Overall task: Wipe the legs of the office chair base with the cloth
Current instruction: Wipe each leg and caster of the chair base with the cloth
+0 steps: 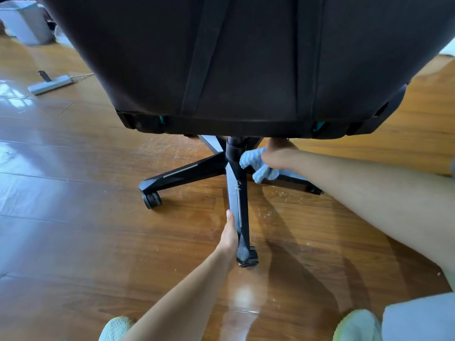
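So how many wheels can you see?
3: a caster on the left, one nearest by the left hand, one on the right. More may hide behind the backrest.

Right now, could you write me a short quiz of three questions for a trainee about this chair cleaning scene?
1. True or false: the left hand grips the near black angular leg of the office chair base.
2. Where is the blue and white striped cloth? A) hanging on the far-left caster B) in the right hand, beside the black central column C) draped over the seat
3. Fill in: the white power strip lies on the glossy ____ floor.

Key: 1 true; 2 B; 3 wooden.
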A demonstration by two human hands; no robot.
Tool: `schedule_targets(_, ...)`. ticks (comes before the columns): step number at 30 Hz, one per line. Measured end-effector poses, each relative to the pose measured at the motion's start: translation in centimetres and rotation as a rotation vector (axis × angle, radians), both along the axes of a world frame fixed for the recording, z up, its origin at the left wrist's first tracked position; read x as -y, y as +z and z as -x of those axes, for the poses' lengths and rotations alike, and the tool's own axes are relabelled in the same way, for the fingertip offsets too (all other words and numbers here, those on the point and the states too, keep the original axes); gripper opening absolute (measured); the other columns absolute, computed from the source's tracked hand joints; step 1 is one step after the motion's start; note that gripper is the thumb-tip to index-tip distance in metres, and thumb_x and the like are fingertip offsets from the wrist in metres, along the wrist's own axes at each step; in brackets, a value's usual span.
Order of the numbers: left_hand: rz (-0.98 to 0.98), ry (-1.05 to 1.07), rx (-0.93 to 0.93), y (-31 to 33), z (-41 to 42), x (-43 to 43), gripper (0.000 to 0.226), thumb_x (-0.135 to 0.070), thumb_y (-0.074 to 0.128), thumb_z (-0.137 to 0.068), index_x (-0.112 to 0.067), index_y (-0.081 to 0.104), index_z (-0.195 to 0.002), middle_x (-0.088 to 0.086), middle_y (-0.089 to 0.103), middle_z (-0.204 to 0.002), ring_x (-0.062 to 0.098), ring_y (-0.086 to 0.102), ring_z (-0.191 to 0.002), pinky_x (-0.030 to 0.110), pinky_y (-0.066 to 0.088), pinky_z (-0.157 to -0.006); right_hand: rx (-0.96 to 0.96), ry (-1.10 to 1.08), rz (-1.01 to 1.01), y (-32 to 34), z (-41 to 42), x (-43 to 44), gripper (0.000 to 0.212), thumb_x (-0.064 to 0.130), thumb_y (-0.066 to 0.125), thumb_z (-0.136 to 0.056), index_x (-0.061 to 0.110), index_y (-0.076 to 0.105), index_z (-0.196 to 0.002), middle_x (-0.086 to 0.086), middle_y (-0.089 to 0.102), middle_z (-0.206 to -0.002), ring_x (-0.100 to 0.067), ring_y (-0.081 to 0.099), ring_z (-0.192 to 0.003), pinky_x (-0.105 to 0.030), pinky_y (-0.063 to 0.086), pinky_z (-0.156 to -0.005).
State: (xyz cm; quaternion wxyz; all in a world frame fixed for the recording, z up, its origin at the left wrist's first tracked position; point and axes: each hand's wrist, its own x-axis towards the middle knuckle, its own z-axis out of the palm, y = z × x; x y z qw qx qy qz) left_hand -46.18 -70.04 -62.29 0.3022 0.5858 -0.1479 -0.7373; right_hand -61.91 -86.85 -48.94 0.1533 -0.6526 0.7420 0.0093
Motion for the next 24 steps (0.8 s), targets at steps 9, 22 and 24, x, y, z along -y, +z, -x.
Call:
schedule_targets(9, 0.309, -0.061, 0.465, -0.7, -1.6, 6.6, 0.047, -0.027, 0.042, -0.112, -0.022, 0.043, -0.158, 0.003, 0.054, -0.155, 0.023, 0.053, -0.138, 0.042, 0.04, -0.119, 0.052, 0.262, 0.027, -7.4, -4.1, -1.0, 0.033, 0.018, 0.046, -0.101, 0.013, 0.06, -0.131, -0.011, 0.054, -0.133, -0.035, 0.055, -0.121, -0.041, 0.046, -0.093)
schedule_targets(22, 0.287, -0.093, 0.38, -2.3, -2.4, 9.4, 0.04, -0.028, 0.054, -0.11, -0.025, 0.053, -0.15, 0.011, 0.075, -0.112, 0.024, 0.073, -0.103, 0.042, 0.059, -0.098, -0.069, 0.505, 0.287, -10.6, -3.7, -1.3, 0.031, 0.01, 0.05, -0.099, 0.017, 0.062, -0.127, 0.0, 0.054, -0.124, -0.022, 0.048, -0.121, -0.041, 0.055, -0.087)
schedule_targets(24, 0.288, -0.077, 0.363, -2.6, -2.5, 9.4, 0.039, -0.029, 0.054, -0.11, -0.025, 0.053, -0.149, 0.009, 0.074, -0.104, 0.023, 0.072, -0.095, 0.04, 0.06, -0.09, -0.046, 0.47, 0.264, -10.1, -4.2, -0.1, 0.033, 0.011, 0.048, -0.099, 0.017, 0.062, -0.129, 0.0, 0.054, -0.125, -0.022, 0.046, -0.124, -0.042, 0.053, -0.093)
